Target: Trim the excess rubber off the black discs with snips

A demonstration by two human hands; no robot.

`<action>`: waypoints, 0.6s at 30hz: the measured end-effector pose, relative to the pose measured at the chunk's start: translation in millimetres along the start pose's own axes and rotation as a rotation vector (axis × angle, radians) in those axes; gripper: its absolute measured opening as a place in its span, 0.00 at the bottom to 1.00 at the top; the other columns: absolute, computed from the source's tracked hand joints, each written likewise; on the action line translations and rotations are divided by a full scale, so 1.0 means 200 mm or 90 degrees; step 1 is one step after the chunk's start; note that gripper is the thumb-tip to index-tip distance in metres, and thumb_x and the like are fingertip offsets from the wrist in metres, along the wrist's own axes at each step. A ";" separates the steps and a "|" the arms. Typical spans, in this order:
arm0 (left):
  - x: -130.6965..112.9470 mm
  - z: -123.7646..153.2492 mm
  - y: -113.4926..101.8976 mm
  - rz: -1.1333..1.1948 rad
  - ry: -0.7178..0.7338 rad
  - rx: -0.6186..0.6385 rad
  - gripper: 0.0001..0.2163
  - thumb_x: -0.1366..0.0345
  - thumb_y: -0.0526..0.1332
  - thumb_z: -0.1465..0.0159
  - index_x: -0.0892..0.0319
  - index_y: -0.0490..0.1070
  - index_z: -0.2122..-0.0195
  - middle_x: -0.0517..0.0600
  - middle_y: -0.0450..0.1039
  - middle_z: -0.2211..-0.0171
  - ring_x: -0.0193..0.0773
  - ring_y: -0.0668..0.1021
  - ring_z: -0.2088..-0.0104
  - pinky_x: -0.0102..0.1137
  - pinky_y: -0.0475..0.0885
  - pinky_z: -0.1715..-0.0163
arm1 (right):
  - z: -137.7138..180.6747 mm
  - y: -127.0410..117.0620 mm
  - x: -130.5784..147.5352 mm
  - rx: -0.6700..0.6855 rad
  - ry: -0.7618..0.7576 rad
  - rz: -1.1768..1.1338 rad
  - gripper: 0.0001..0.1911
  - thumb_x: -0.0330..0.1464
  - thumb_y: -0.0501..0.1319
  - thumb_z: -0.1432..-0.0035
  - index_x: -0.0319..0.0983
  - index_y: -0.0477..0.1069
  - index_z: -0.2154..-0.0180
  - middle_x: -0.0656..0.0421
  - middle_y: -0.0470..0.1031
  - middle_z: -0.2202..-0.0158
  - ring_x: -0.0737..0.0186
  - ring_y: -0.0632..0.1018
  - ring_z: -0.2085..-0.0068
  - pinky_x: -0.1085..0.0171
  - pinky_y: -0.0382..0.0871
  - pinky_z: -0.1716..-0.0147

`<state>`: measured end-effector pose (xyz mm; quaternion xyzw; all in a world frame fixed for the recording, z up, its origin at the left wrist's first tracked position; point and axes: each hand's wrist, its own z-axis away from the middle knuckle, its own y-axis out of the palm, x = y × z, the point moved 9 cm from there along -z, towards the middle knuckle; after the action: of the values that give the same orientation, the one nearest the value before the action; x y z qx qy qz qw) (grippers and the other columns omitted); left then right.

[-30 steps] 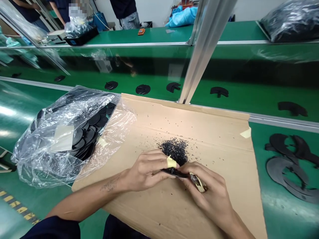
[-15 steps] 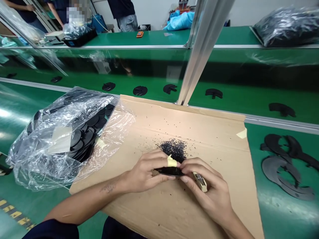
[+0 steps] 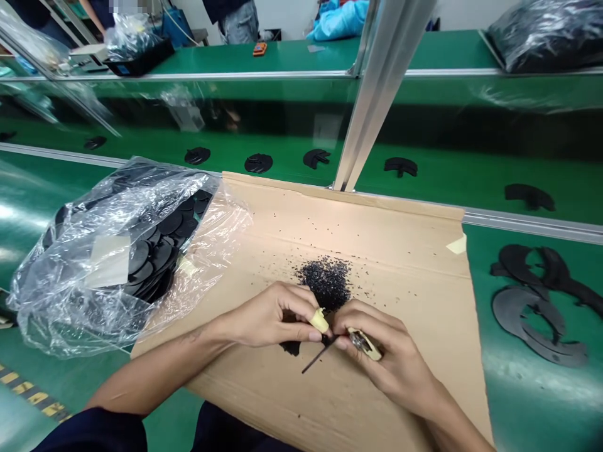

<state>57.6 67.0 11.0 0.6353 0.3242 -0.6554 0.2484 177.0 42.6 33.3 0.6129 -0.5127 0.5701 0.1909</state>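
My left hand [image 3: 277, 317] and my right hand [image 3: 386, 345] meet over the cardboard [image 3: 264, 383]. Between them is a thin black plastic part [image 3: 315, 364], seen nearly edge-on and tilted; my fingers hide most of it. The left fingers are closed on it, and yellow tape [image 3: 320, 320] wraps one fingertip. My right hand is closed around a small tool [image 3: 365, 345] with pale yellow sides and metal between; its working end is hidden at the part. Just beyond the fingers lies a heap of tiny black scraps [image 3: 325, 282].
At left, a clear plastic bag [image 3: 70, 270] spills black discs [image 3: 162, 254] toward the cardboard. Black curved parts [image 3: 527, 320] lie on the green table at right. A metal post [image 3: 372, 107] rises behind the cardboard. Black parts [image 3: 258, 163] are spaced along the green strip beyond the rail.
The black part has turned from lying nearly flat to being tilted edge-on, dipping toward me. My left fingers have shifted their grip on it. The whole view has moved slightly.
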 end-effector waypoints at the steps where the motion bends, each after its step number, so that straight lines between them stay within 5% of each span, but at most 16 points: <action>1: -0.01 0.00 0.00 -0.005 0.013 -0.012 0.08 0.60 0.67 0.35 0.58 0.83 0.64 0.51 0.77 0.69 0.33 0.75 0.67 0.28 0.70 0.65 | 0.00 0.00 0.00 -0.010 -0.011 0.016 0.07 0.22 0.58 0.37 0.39 0.71 0.62 0.55 0.75 0.65 0.63 0.76 0.65 0.63 0.72 0.69; 8: -0.02 0.01 -0.01 0.014 0.071 -0.095 0.24 0.45 0.57 0.33 0.60 0.80 0.54 0.55 0.77 0.64 0.37 0.77 0.64 0.30 0.72 0.65 | 0.05 -0.06 0.06 -0.174 -0.101 0.204 0.13 0.19 0.60 0.41 0.40 0.69 0.57 0.53 0.75 0.62 0.58 0.78 0.60 0.60 0.75 0.64; 11: -0.04 0.03 -0.02 -0.101 0.109 -0.158 0.17 0.55 0.68 0.37 0.60 0.78 0.52 0.53 0.78 0.64 0.36 0.77 0.65 0.30 0.73 0.64 | 0.04 -0.07 0.07 -0.166 -0.107 0.194 0.13 0.19 0.60 0.41 0.40 0.69 0.57 0.53 0.75 0.62 0.58 0.78 0.60 0.60 0.75 0.65; 14: -0.08 0.05 -0.03 -0.181 0.172 -0.195 0.10 0.66 0.66 0.35 0.60 0.77 0.52 0.53 0.79 0.62 0.36 0.78 0.62 0.32 0.75 0.61 | 0.03 -0.09 0.06 -0.155 -0.093 0.187 0.12 0.20 0.60 0.40 0.39 0.70 0.56 0.52 0.76 0.62 0.59 0.79 0.60 0.60 0.75 0.65; 18: -0.11 0.06 -0.03 -0.233 0.215 -0.198 0.11 0.68 0.66 0.35 0.61 0.77 0.52 0.55 0.78 0.62 0.38 0.78 0.61 0.33 0.75 0.63 | 0.02 -0.10 0.03 -0.138 -0.085 0.360 0.11 0.22 0.58 0.39 0.36 0.71 0.55 0.50 0.78 0.61 0.56 0.78 0.61 0.58 0.74 0.64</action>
<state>46.8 60.5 33.0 0.6205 0.5671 -0.5166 0.1629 194.4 45.1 44.8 0.4577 -0.7323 0.5012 0.0550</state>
